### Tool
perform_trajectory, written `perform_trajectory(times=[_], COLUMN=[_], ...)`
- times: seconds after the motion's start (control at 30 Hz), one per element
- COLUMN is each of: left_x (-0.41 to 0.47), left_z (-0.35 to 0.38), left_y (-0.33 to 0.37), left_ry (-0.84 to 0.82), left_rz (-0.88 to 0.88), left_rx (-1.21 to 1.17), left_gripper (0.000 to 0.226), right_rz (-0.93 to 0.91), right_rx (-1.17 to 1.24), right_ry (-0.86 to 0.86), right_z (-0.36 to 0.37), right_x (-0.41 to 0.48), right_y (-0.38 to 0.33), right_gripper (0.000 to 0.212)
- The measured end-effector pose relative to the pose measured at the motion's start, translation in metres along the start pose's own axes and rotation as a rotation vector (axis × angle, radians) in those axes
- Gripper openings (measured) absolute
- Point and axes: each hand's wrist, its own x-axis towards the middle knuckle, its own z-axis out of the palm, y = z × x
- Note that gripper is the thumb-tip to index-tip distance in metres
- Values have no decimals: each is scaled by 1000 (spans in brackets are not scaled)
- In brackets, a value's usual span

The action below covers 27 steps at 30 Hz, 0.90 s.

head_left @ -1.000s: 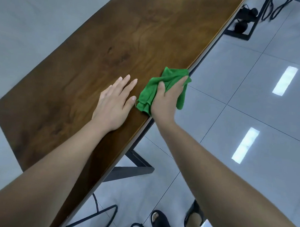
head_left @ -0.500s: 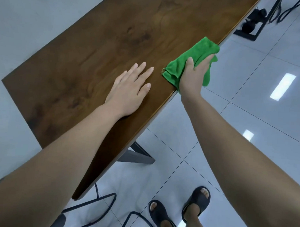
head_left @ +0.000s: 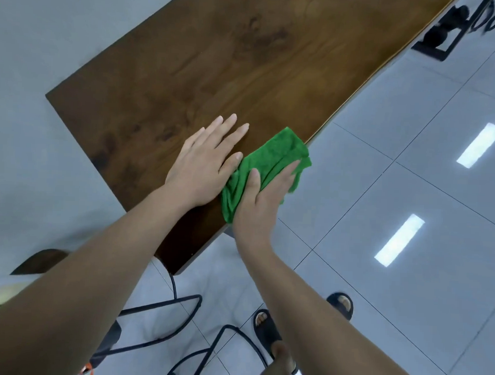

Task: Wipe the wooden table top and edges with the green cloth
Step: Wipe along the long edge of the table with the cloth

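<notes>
Gripping the green cloth (head_left: 272, 163) at the bench's long edge, the right hand (head_left: 261, 200) has its thumb lying on top of the fabric and its fingers (head_left: 290, 172) wrapped over the outer side, where the cloth folds down past the rim. Most of the cloth lies bunched under and ahead of that hand, with one crumpled end trailing back beside the wrist and the far end reaching beyond the fingertips. It straddles the edge, part on the wooden top and part hanging over the side.

Left hand (head_left: 206, 165): flat and spread, palm down on the bench (head_left: 188, 73), holding nothing. It sits just beside the right hand on the inboard side, its thumb tip touching the cloth's near fold.

The bench top is dark brown wood with visible grain, and its near corner lies behind the right wrist, toward the person. Below the hands are a grey tiled floor (head_left: 410, 165) with bright light reflections, black sandals (head_left: 266, 328) on the person's feet, and a black wire-frame stool (head_left: 163, 308) with cabling.

Markings: no brand, label or legible writing can be made out on the cloth, bench or floor; the picture is somewhat blurred.
</notes>
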Motion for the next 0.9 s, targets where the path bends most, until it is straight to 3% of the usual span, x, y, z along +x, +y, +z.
perform_trajectory(times=[0.17, 0.53, 0.9], left_x=[0, -3, -3], left_z=[-2, 0, -1], left_y=[4, 7, 5], left_ry=[14, 38, 39], left_rz=[-3, -13, -34], left_rx=[-21, -15, -82], left_gripper=[61, 59, 55], right_rz=[8, 48, -6], right_rx=[20, 90, 122], right_ry=[33, 45, 92], right_z=[7, -42, 0], right_x=[-11, 126, 26], right_y=[-5, -22, 4], right_gripper=[81, 84, 78])
